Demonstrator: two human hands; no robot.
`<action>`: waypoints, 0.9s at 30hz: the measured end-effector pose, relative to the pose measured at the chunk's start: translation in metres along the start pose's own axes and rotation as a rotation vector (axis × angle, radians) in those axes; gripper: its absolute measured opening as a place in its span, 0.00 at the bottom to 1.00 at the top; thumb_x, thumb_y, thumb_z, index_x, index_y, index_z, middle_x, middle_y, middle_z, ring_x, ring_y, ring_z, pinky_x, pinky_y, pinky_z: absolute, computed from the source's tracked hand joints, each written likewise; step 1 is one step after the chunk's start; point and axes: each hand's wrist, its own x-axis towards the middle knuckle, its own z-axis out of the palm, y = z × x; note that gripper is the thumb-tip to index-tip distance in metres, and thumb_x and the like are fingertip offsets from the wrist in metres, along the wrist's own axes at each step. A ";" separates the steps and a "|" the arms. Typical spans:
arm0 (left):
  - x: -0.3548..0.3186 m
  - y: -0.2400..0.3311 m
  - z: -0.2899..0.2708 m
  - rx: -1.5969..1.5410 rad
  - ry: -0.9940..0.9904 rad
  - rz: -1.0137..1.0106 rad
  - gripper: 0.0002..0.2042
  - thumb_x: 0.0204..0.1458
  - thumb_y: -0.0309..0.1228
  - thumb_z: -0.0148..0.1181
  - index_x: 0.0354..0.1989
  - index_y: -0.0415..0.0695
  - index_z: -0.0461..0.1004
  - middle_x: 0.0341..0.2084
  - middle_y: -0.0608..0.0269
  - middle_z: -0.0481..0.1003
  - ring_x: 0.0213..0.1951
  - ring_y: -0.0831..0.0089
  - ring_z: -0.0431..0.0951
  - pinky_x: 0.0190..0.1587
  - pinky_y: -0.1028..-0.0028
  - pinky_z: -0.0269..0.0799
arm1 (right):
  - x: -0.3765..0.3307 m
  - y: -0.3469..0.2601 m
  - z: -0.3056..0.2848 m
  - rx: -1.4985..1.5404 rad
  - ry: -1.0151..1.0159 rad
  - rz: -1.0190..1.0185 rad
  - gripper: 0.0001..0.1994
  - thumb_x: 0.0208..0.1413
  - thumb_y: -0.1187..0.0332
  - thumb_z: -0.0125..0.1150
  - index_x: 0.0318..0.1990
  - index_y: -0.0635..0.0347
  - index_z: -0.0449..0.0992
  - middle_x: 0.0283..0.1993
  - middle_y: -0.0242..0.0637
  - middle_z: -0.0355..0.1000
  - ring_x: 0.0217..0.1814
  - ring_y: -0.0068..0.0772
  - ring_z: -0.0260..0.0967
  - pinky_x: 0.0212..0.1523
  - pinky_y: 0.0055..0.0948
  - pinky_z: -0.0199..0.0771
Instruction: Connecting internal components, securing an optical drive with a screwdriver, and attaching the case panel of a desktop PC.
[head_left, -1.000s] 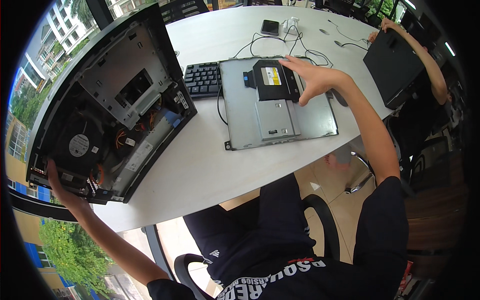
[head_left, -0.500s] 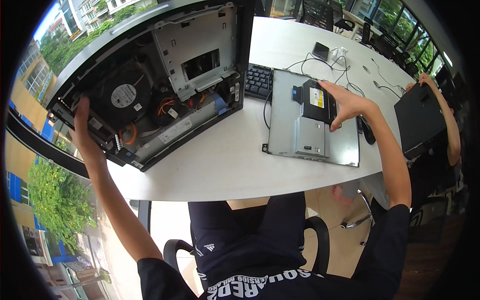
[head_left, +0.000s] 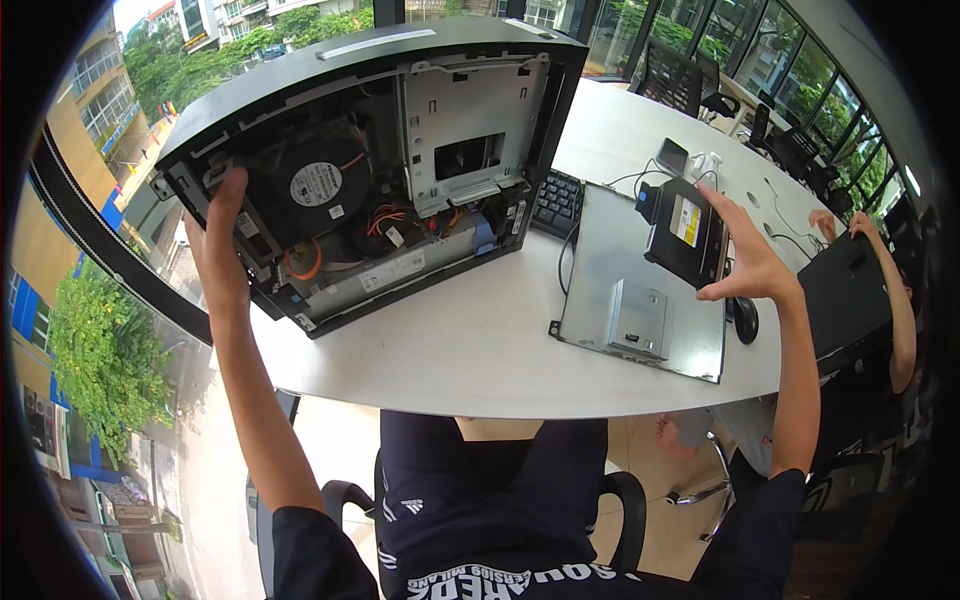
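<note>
Grip on the right: right hand (head_left: 745,262) has fingers spread round the near edge of the black disc drive (head_left: 686,230), lifting it tilted off the grey side panel (head_left: 640,285) that lies flat on the tabletop (head_left: 470,350); thumb side low, fingers up top. Left hand (head_left: 222,240) is closed on the left edge of the open computer case (head_left: 370,170), which stands tipped on the tabletop w/ its inside facing the person, just beside the fan (head_left: 318,185).

To do this well, I'd say: keep the left hand firm so the case doesn't tip, carry the drive level, line it up square w/ the metal bay (head_left: 470,130) in the case before sliding, and watch the orange cables (head_left: 385,220) near the bay.

Hard to tell: whether the drive's far end is clear of the panel or resting on it; palm hides that. Left fingertips are tucked behind the case rim. Keyboard (head_left: 558,203) is mostly covered by case and panel. Mouse (head_left: 745,320) sits half behind the right wrist. Another person's hand (head_left: 865,228) at far right holds a dark flat thing, cut off by the rim
</note>
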 end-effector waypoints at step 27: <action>-0.142 0.056 0.047 0.484 -0.230 0.568 0.38 0.39 0.39 0.74 0.61 0.35 0.69 0.64 0.38 0.65 0.67 0.44 0.63 0.69 0.53 0.56 | 0.045 -0.250 0.099 1.844 -0.002 -0.033 0.51 0.46 0.62 0.78 0.74 0.59 0.51 0.61 0.39 0.65 0.65 0.33 0.62 0.64 0.35 0.66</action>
